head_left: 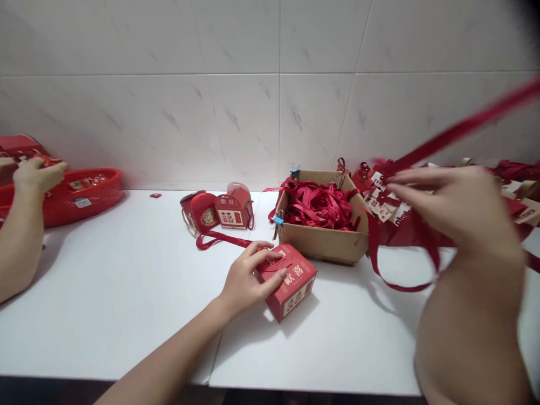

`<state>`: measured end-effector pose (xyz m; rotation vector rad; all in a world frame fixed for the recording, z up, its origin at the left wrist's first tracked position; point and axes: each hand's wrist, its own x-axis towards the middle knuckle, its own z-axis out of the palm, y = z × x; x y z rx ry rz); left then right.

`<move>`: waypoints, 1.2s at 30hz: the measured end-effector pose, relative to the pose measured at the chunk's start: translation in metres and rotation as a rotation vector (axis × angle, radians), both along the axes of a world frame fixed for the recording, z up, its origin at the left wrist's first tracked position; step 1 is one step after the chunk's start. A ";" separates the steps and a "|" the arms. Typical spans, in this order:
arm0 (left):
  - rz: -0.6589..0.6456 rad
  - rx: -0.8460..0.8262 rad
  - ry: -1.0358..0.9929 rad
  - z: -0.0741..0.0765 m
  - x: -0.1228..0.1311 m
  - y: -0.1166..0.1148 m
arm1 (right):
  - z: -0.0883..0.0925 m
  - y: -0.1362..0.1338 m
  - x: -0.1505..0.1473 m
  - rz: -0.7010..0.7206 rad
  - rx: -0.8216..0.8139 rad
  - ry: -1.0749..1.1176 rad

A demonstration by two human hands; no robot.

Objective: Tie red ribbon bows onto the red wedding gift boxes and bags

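My left hand [248,277] rests on a red gift box [295,285], thumb and fingers gripping its top. Gold and white Chinese characters mark the box, which lies on the white table. A red ribbon runs out to the left from behind my left hand. Raised at the right, my right hand [453,199] pinches a red ribbon [459,129]. That ribbon stretches up to the right edge, and a loop hangs below toward the table. Between my hands stands an open cardboard box [324,244] full of tangled red ribbons [320,203].
Two red gift boxes [234,209] with handles stand behind my left hand. Several red and cream boxes [383,205] crowd the back right. A red basin [99,194] sits at the left, with another person's hand [36,173] over it. A tiled wall [169,124] closes the back.
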<state>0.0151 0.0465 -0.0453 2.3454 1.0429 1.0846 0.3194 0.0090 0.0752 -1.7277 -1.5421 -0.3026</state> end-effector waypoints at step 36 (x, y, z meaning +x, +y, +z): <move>-0.332 -0.029 0.090 0.014 -0.010 -0.007 | -0.010 0.001 -0.070 0.662 -0.889 -0.152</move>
